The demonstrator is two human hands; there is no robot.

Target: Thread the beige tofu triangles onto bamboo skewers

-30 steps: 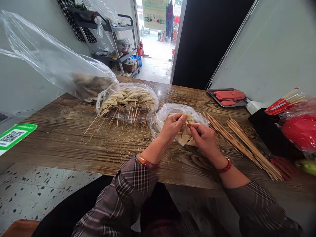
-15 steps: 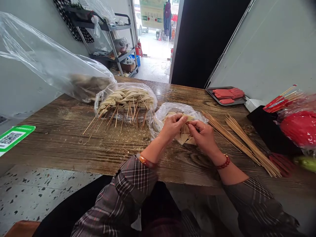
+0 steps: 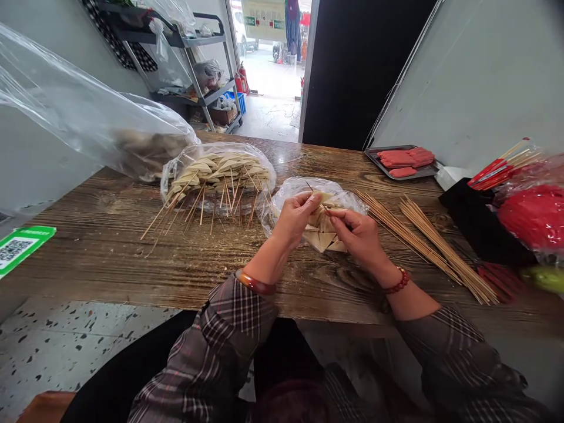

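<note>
Fingers closed, my left hand pinches a pale flat piece over a clear plastic bag. My right hand is closed on a thin wooden skewer, whose dark tip pokes up past the left fingers. Beneath both hands, more pale triangular pieces lie on the plastic bag. To the left, a heap of pale pieces on skewers rests in another clear bag, sticks pointing toward me. Two bundles of bare skewers lie right of my right hand.
A black tray with pink slabs stands at the back right. A black box and a red bag are at the right. A large plastic bag and a green QR card are at the left.
The skewer now shows passing up beyond the pale piece between my hands. My hands have shifted slightly left, and the whole view has moved a little.
</note>
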